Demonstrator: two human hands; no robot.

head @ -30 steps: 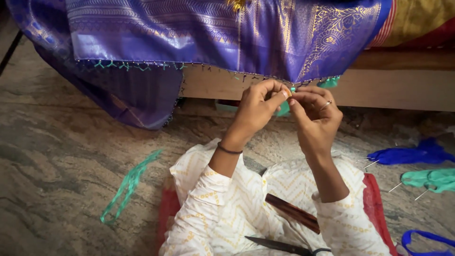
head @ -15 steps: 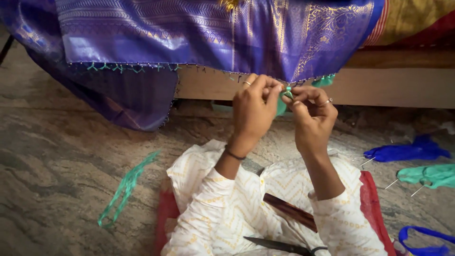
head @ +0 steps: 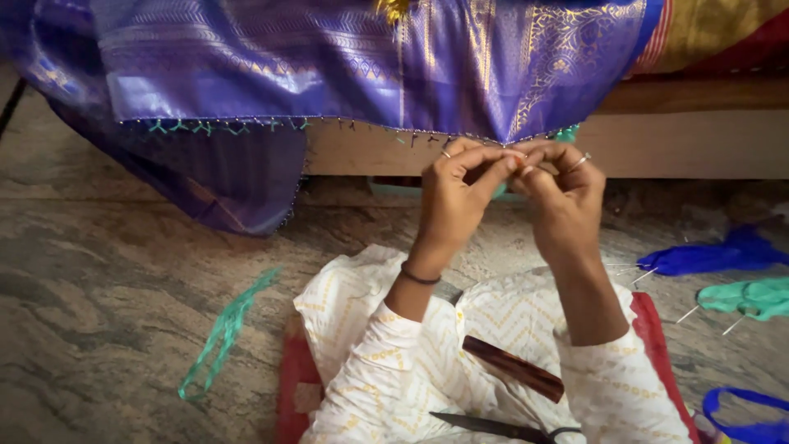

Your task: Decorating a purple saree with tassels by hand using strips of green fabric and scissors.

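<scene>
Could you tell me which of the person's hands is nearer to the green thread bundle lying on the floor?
Left. The left hand is raised at the purple cloth's edge, up and to the right of the green thread bundle; the right hand is beside it, farther right.

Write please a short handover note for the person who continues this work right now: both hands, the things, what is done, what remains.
Left hand and right hand: fingertips pinched together at the hem of the purple cloth; what they grip is too small to see.
Scissors and a brown stick lie on the lap.
Green thread bundle on the floor, left.
Done: green knotted edging on the hem's left part.
Left: the hem near the hands looks barer.
</scene>
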